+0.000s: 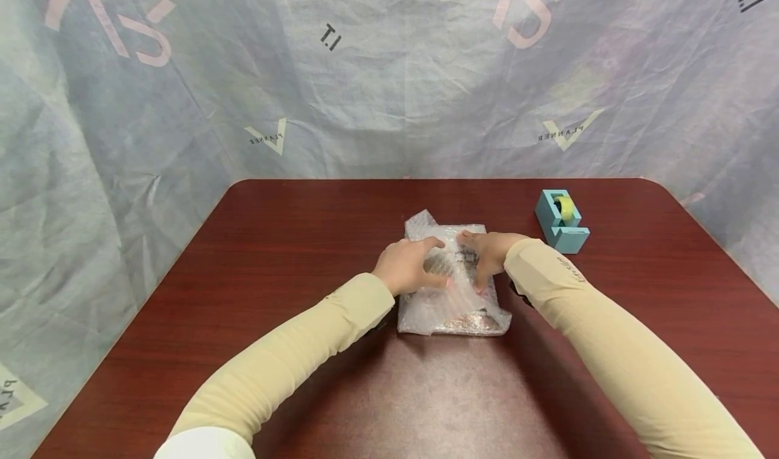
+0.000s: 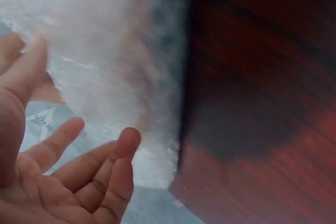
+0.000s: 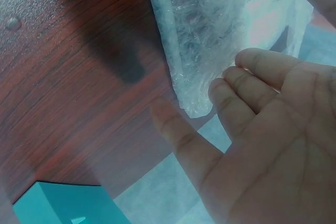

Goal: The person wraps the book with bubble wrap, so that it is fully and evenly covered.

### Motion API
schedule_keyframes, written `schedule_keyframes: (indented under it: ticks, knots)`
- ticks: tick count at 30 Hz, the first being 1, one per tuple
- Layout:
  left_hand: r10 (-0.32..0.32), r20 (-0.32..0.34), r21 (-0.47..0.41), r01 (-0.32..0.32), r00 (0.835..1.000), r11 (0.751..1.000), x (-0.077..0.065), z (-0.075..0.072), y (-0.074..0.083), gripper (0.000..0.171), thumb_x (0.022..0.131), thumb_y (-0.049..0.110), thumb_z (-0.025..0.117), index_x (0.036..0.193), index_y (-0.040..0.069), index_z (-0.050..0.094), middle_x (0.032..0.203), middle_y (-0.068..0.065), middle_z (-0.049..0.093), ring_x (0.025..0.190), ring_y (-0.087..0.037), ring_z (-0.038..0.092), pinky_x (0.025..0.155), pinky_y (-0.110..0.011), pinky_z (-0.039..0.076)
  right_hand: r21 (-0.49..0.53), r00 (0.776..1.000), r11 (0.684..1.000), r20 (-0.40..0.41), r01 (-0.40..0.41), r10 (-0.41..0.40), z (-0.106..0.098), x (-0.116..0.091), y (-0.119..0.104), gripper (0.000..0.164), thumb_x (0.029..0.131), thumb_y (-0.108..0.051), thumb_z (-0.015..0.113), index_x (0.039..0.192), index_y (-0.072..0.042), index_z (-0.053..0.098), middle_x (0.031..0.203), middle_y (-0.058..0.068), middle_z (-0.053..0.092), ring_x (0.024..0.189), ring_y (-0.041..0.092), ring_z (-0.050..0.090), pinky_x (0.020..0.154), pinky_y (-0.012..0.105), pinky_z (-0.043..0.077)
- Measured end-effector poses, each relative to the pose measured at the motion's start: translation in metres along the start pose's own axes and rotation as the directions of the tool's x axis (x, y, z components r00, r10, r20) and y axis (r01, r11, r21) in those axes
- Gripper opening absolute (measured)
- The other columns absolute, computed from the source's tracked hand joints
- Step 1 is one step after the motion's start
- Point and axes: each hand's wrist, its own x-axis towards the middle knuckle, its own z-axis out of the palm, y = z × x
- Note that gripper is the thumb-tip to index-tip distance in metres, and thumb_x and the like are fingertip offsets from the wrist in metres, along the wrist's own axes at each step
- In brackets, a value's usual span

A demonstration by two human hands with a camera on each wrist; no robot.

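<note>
A flat bundle of clear bubble wrap [image 1: 420,316] lies on the table between both hands, its upper left corner sticking out. What is inside shows only as blurred brownish and dark patches through the plastic. The left hand [image 1: 406,266] is over the left part of the wrap, thumb and fingers spread and loosely bent; in the left wrist view its fingertips are beside the plastic. Over the right part rests the right hand [image 1: 494,251], its fingers pointing inward at the wrap. In the right wrist view those fingers [image 3: 236,106] look nearly straight, beside the wrap's edge.
A light blue tape dispenser [image 1: 569,239] with a yellow roll [image 1: 564,208] stands to the right of the bundle, beyond the right wrist. The dark red wooden table [image 1: 274,229] has rounded far corners. Behind it hangs a grey printed cloth [image 1: 389,94].
</note>
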Motion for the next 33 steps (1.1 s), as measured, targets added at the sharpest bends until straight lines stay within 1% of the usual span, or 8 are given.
schedule_keyframes:
  ticks: [3,8,12,18,23,26,30,33]
  knots:
    - [0.013,-0.009,0.046,-0.012,1.0,0.999,0.0,0.001,-0.004,0.078,0.082,0.055,0.08,0.148,0.021,0.055,0.129,-0.003,0.07,0.114,-0.028,0.065,0.093,-0.042,0.053,0.008,1.0,1.0,-0.004,0.0,0.0,-0.001,0.0,0.0,0.108,0.083,-0.019,0.083,0.164,-0.01,0.013,0.169,0.015,0.01,0.152,0.041,0.017,0.114,0.054,0.035]
    - [0.027,0.0,0.152,-0.027,1.0,0.988,0.001,0.006,-0.003,0.08,0.082,0.059,0.078,0.149,0.022,0.054,0.132,-0.006,0.067,0.124,-0.031,0.057,0.098,-0.044,0.05,0.007,1.0,1.0,0.003,-0.001,0.001,-0.001,-0.001,0.001,0.108,0.084,-0.022,0.083,0.164,-0.01,0.012,0.169,0.015,0.009,0.152,0.042,0.015,0.114,0.056,0.033]
    - [0.035,-0.007,0.258,-0.032,0.999,0.966,-0.001,0.014,-0.001,0.083,0.081,0.067,0.074,0.148,0.021,0.056,0.127,-0.011,0.059,0.119,-0.027,0.053,0.094,-0.04,0.049,0.021,1.0,1.0,0.004,0.014,-0.014,-0.002,-0.001,-0.001,0.109,0.083,-0.023,0.084,0.164,-0.008,0.012,0.169,0.016,0.009,0.152,0.041,0.014,0.117,0.056,0.029]
    - [0.018,-0.019,0.31,-0.011,1.0,0.951,-0.003,0.018,0.0,0.086,0.081,0.071,0.07,0.149,0.022,0.055,0.126,-0.011,0.053,0.119,-0.025,0.05,0.091,-0.037,0.046,-0.004,0.999,0.999,-0.014,0.037,-0.037,-0.003,-0.002,-0.002,0.108,0.082,-0.024,0.085,0.163,-0.006,0.016,0.169,0.017,0.011,0.153,0.04,0.014,0.119,0.055,0.026]
    - [0.01,0.033,0.357,-0.021,0.999,0.934,-0.003,0.016,0.003,0.084,0.086,0.072,0.062,0.153,0.022,0.049,0.157,-0.015,0.039,0.144,-0.028,0.036,0.112,-0.041,0.037,-0.004,0.999,0.999,-0.024,0.041,-0.041,-0.004,-0.003,-0.002,0.107,0.082,-0.023,0.085,0.163,-0.005,0.017,0.168,0.017,0.012,0.153,0.04,0.014,0.119,0.055,0.025]
    - [0.014,0.079,0.368,-0.042,0.997,0.929,-0.001,0.015,0.004,0.085,0.089,0.071,0.058,0.156,0.021,0.044,0.165,-0.012,0.029,0.151,-0.025,0.028,0.12,-0.042,0.027,-0.001,0.998,0.999,-0.027,0.048,-0.048,-0.004,-0.003,-0.002,0.107,0.082,-0.022,0.085,0.162,-0.004,0.017,0.168,0.018,0.013,0.152,0.041,0.015,0.119,0.055,0.025]
    - [0.03,0.109,0.351,-0.067,0.994,0.934,0.002,0.014,0.004,0.086,0.09,0.069,0.059,0.157,0.018,0.042,0.162,-0.011,0.035,0.148,-0.023,0.034,0.12,-0.043,0.029,0.023,0.999,0.999,-0.02,0.042,-0.042,-0.002,-0.003,0.0,0.107,0.082,-0.022,0.085,0.162,-0.004,0.016,0.168,0.018,0.012,0.152,0.041,0.014,0.119,0.055,0.025]
    - [0.06,0.09,0.349,-0.088,0.994,0.933,0.003,0.014,0.003,0.086,0.088,0.069,0.063,0.153,0.015,0.045,0.157,-0.01,0.043,0.142,-0.023,0.044,0.116,-0.042,0.035,0.033,0.999,0.999,-0.015,0.042,-0.042,-0.001,-0.002,0.0,0.108,0.082,-0.021,0.085,0.162,-0.004,0.015,0.168,0.018,0.011,0.152,0.042,0.014,0.119,0.055,0.026]
